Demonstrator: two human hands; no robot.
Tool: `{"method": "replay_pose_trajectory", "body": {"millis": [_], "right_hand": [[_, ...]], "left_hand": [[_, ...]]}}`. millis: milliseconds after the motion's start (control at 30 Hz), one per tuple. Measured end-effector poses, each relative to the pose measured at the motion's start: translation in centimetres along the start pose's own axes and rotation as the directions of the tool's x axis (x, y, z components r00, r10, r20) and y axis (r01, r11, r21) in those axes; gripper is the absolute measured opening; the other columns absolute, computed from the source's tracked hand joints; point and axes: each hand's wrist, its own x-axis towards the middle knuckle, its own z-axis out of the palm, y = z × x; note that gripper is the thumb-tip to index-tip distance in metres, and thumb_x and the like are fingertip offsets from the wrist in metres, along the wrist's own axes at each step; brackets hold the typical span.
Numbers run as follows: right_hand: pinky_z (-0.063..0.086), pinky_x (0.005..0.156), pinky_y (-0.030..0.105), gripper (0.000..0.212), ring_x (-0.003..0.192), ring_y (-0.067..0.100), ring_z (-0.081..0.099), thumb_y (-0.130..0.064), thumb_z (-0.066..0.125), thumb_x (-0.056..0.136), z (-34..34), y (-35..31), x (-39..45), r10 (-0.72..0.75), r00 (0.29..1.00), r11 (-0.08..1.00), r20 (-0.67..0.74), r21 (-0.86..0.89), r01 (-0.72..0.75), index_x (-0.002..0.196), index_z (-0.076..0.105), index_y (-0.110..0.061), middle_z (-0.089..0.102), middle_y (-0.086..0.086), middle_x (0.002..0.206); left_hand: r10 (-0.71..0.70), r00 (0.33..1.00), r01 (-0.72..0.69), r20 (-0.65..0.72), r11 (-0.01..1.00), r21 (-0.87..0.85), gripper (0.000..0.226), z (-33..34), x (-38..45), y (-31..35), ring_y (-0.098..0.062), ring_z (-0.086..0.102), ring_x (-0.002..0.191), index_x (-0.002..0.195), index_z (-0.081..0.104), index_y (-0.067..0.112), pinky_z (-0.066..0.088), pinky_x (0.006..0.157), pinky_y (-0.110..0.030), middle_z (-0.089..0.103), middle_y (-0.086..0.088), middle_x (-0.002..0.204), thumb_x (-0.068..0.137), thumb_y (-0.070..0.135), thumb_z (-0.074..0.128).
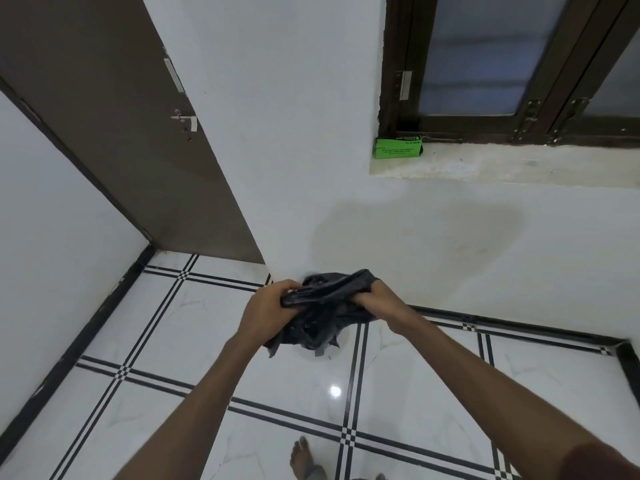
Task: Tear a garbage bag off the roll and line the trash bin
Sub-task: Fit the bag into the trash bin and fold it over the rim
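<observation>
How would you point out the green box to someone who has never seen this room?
Find the dark-framed window at upper right. Below it runs a pale sill. The green box sits at the sill's left end, against the frame's corner; it is the only bright green thing in view.

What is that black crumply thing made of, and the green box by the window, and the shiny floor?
The black bag, held in the left hand and right hand, looks like thin glossy plastic film: it crumples and glints. The green box on the sill seems printed cardboard, flat-sided and matte. The floor looks like polished tile, perhaps marble-look ceramic; it mirrors a light.
</observation>
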Motion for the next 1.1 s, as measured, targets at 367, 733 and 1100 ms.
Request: {"method": "replay_pose_trajectory", "body": {"millis": [367,733,1100], "right_hand": [[0.047,0.076,0.030,0.030,0.104,0.031,0.065,-0.012,0.056,0.092,1.9,1.4,2.6,-0.216,0.916,0.645,0.339,-0.655,0.395,0.121,0.061,-0.017,0.064,0.006,0.118],[0.042,0.074,0.020,0.035,0.099,0.025,0.061,-0.006,0.052,0.094,3.6,-6.3,8.6,-0.190,0.947,0.913,-0.260,-0.402,0.073,0.128,0.053,-0.010,0.060,0.006,0.114],[0.045,0.082,0.035,0.038,0.109,0.037,0.061,-0.006,0.051,0.089,8.4,-4.1,10.9,-0.031,0.999,0.738,-0.015,-0.674,0.013,0.126,0.053,-0.011,0.063,0.013,0.122]], "left_hand": [[-0.331,0.934,0.339,-0.132,0.940,0.041,0.026,-2.2,1.1,-5.7,-0.023,0.070,0.085,0.101,0.075,0.026,0.051,0.072,-0.030,0.075,0.001,0.087,0.085,0.020,0.054],[0.043,0.896,-0.032,-0.442,0.999,0.032,0.042,-6.7,8.1,-6.4,-0.015,0.060,0.080,0.108,0.068,0.019,0.049,0.065,-0.020,0.066,0.000,0.096,0.074,-0.003,0.058],[-0.225,0.957,0.241,-0.186,0.968,0.069,0.024,-6.2,8.5,-15.5,-0.020,0.067,0.079,0.094,0.069,0.029,0.049,0.064,-0.029,0.072,0.010,0.088,0.075,0.016,0.063]]}}
